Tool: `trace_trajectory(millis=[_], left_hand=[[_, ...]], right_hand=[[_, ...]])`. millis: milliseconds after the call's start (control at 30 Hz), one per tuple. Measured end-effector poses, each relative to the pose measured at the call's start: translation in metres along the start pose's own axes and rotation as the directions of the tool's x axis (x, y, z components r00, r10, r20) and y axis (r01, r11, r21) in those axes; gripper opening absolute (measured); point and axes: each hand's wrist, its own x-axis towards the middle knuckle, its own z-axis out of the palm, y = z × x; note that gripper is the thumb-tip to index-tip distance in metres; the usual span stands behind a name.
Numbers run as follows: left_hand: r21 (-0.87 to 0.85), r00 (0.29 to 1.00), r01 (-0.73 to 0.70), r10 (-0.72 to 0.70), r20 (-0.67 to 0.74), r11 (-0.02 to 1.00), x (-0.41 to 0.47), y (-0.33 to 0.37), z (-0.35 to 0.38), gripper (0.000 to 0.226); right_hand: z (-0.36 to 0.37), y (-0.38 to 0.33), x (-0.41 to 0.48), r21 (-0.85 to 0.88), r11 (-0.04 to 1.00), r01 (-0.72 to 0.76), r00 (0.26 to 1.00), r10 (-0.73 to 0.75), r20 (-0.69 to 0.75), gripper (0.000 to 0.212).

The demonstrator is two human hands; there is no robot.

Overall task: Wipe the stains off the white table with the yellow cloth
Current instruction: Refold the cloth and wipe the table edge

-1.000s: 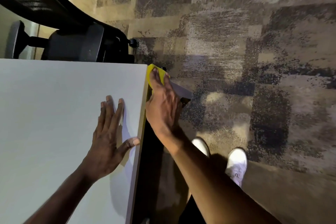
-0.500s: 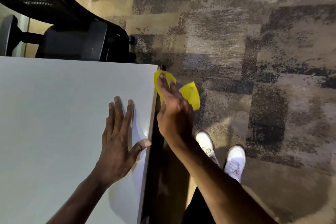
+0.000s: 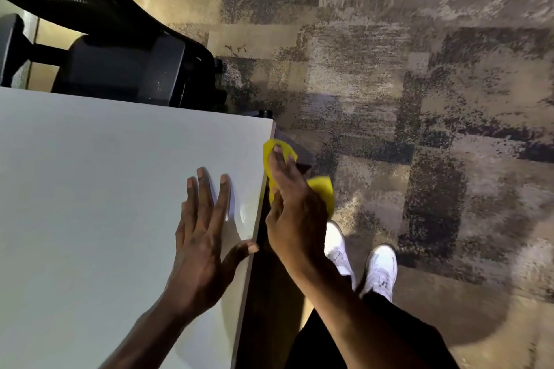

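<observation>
The white table [image 3: 90,189] fills the left half of the view, and its right edge runs down from the far corner. My left hand [image 3: 204,237] lies flat on the tabletop near that edge, fingers spread, holding nothing. My right hand [image 3: 293,210] presses the yellow cloth [image 3: 325,192] against the table's right side edge, just below the far corner. Part of the cloth sticks out past my fingertips and part hangs beside my palm. No stains show on the visible tabletop.
A black mesh office chair [image 3: 120,66] stands close behind the table's far edge. Patterned brown and grey carpet [image 3: 419,99] covers the floor to the right. My white shoes [image 3: 377,269] stand beside the table's right edge.
My right hand with the cloth has slid along the table's side edge, back toward me from the far corner, and more cloth now hangs free. My left hand stays flat.
</observation>
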Motion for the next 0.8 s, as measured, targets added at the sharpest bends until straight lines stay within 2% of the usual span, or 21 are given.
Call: trace_trajectory(millis=[167,233,333,433,533,700,800], left_hand=[[0.008,1.000,-0.003,0.003,-0.018,1.000,0.000,-0.001,0.000,0.104],[0.006,1.000,-0.002,0.002,-0.031,1.000,0.000,-0.001,0.000,0.105],[0.005,0.999,0.002,-0.002,-0.036,1.000,0.000,0.001,-0.002,0.105],[0.034,0.999,0.009,-0.008,-0.040,0.999,0.001,0.008,-0.007,0.106],[0.017,0.988,0.127,-0.125,-0.090,0.992,0.008,0.030,-0.011,0.103],[-0.068,0.875,0.332,-0.334,-0.350,0.941,0.041,0.082,-0.008,0.085],[-0.212,0.774,0.484,-0.528,-0.349,0.849,0.070,0.093,-0.007,0.084]], right_hand=[[-0.003,0.009,0.051,-0.076,0.993,-0.091,0.996,0.090,-0.009,0.068],[-0.004,0.009,0.046,-0.099,0.993,-0.057,0.998,0.056,-0.008,0.070],[-0.005,0.013,0.016,-0.119,0.992,0.033,0.996,-0.023,0.081,0.079],[-0.003,0.020,0.028,-0.108,0.993,0.046,0.997,-0.040,0.064,0.081],[-0.007,0.020,0.057,-0.130,0.991,-0.006,0.997,0.016,0.080,0.080],[-0.028,0.018,0.033,0.030,0.997,0.070,0.979,-0.074,0.189,0.080],[-0.034,0.028,0.059,-0.008,0.993,0.121,0.974,-0.117,0.194,0.086]])
